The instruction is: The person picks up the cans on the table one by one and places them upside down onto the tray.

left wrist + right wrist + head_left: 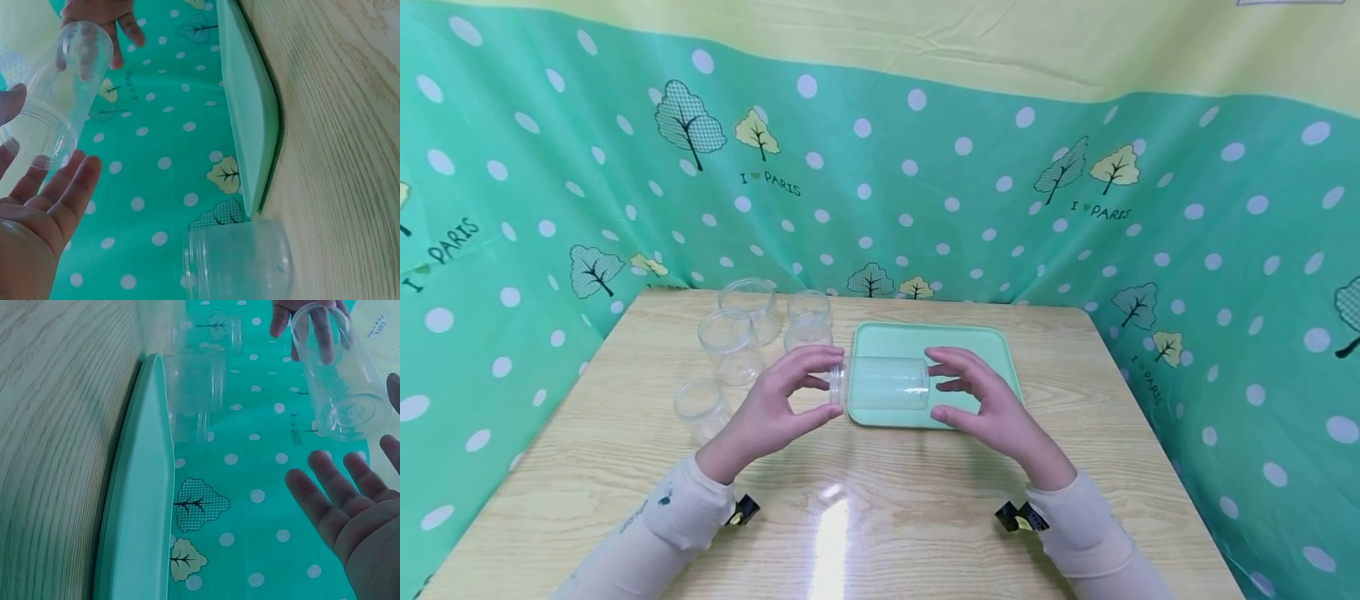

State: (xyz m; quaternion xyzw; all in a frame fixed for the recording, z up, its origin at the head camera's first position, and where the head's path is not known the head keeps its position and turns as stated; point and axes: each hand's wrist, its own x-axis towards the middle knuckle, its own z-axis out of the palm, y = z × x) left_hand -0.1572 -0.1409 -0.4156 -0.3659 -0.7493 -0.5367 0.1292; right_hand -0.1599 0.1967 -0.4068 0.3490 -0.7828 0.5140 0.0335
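Observation:
A clear plastic jar (887,383) is held sideways in the air over the green tray, its threaded mouth toward the left. My left hand (790,400) grips the jar at that mouth end, thumb on one side and fingers on the other, as the left wrist view also shows for the jar (81,87). At the base end, my right hand (981,400) is held with its fingers spread. In the right wrist view a small gap shows between the right fingers (328,494) and the jar's base (350,419).
The light green tray (936,337) lies flat on the wooden table (910,517). Several clear jars stand left of it, among them a wide jar (726,331) and a near-left jar (700,400). A green dotted curtain (887,208) hangs behind and at both sides.

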